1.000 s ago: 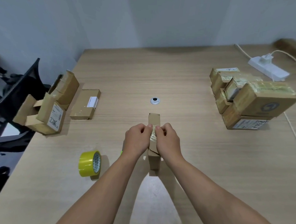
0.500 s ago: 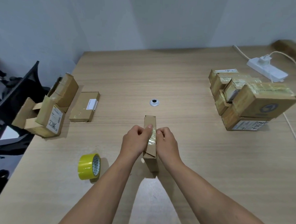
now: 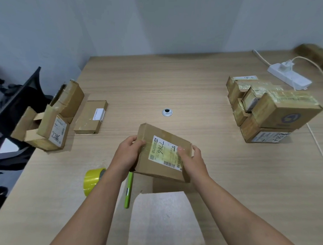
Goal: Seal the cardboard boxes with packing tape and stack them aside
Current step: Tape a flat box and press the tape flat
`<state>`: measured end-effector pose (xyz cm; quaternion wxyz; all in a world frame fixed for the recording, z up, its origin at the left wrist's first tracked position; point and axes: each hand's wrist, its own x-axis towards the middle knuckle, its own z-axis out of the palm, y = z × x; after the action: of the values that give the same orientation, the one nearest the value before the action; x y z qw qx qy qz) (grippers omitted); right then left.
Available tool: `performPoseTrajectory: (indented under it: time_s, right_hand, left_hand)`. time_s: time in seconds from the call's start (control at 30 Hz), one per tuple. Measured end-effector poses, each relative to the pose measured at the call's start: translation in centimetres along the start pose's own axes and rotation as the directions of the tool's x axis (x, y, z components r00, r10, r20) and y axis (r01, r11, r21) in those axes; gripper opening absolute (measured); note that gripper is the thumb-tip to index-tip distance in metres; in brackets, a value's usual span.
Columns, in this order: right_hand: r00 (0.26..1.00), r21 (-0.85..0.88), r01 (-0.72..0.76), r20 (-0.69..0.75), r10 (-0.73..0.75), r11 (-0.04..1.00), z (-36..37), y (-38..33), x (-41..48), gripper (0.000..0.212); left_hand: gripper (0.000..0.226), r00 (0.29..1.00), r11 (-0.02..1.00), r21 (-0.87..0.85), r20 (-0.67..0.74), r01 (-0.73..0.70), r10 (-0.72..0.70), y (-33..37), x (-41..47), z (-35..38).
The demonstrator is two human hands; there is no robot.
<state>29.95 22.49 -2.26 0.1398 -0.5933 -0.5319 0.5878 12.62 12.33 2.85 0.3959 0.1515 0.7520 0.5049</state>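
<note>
- Cardboard box [image 3: 151, 168] sits in both hands over the near-centre of the table [image 3: 195, 87], broad face tilted up towards the camera.
- Shipping label [image 3: 167, 150] on that face, handwritten "7786" and barcodes; a yellowish tape band runs across it.
- Left hand [image 3: 127, 154] grips the box's left edge, thumb on top.
- Right hand [image 3: 192, 162] grips the right edge, fingers lying over the label's end.
- Hands are apart, one per side, both clamped on the box.
- Shadow falls on the table under the box; cannot tell if its near edge touches the surface.
- Green pen [image 3: 128, 189] lies on the table just below the left wrist.
- Yellow tape roll [image 3: 92, 180] stands on edge left of the pen, partly hidden by the left forearm.
- Metal grommet [image 3: 167, 112] in the tabletop just beyond the box.
- Stack of taped boxes [image 3: 272, 109] at right, well apart from the hands.
- White power strip [image 3: 290, 78] behind that stack, one plug in it.
- Flat box [image 3: 91, 117] lies at left; beside it, open boxes [image 3: 52, 122] with flaps up at the table's left edge.
- Black chair [image 3: 15, 99] past that edge.
</note>
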Motion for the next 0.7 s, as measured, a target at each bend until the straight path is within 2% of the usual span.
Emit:
performPoseTrajectory:
  time_s: [0.1,0.2,0.27,0.37,0.43,0.57,0.63,0.7]
  right_hand:
    - [0.999,0.055,-0.034,0.004,0.033,0.998,-0.3,0.3,0.0,0.091]
    - [1.000,0.074,-0.002,-0.007,0.003,0.997,-0.4,0.4,-0.3,0.077]
    - [0.999,0.057,0.037,-0.026,-0.035,0.998,-0.3,0.4,-0.5,0.081]
    - [0.992,-0.048,0.110,-0.054,-0.112,0.993,0.3,0.0,-1.0,0.113]
    - [0.988,-0.123,0.126,-0.077,-0.136,0.984,0.6,-0.6,-1.4,0.120]
    - [0.978,-0.253,0.158,-0.096,-0.187,0.955,0.5,-1.4,-2.1,0.115]
    - [0.975,-0.278,0.171,-0.090,-0.202,0.945,0.4,-1.4,-2.0,0.114]
    - [0.973,-0.279,0.179,-0.090,-0.212,0.943,0.4,-1.3,-2.1,0.109]
  left_hand:
    - [0.024,1.000,0.998,-0.050,-0.010,-0.026,0.026,-0.2,-0.5,0.3]
    - [0.030,0.999,0.996,-0.077,-0.006,-0.044,0.044,-0.6,-0.8,0.7]
    - [0.030,0.998,0.997,0.035,-0.020,-0.064,0.065,-1.4,-0.4,0.6]
    - [0.059,0.991,0.947,0.318,-0.106,-0.042,0.079,-2.3,-0.5,1.0]
    - [0.079,0.980,0.928,0.370,-0.165,-0.044,0.112,-2.6,-1.1,1.6]
    - [0.107,0.965,0.917,0.394,-0.208,-0.066,0.159,-3.6,-1.2,2.3]
    - [0.103,0.963,0.926,0.370,-0.220,-0.066,0.157,-3.8,-1.1,2.4]
    - [0.087,0.963,0.932,0.351,-0.210,-0.087,0.168,-4.0,-1.2,2.6]
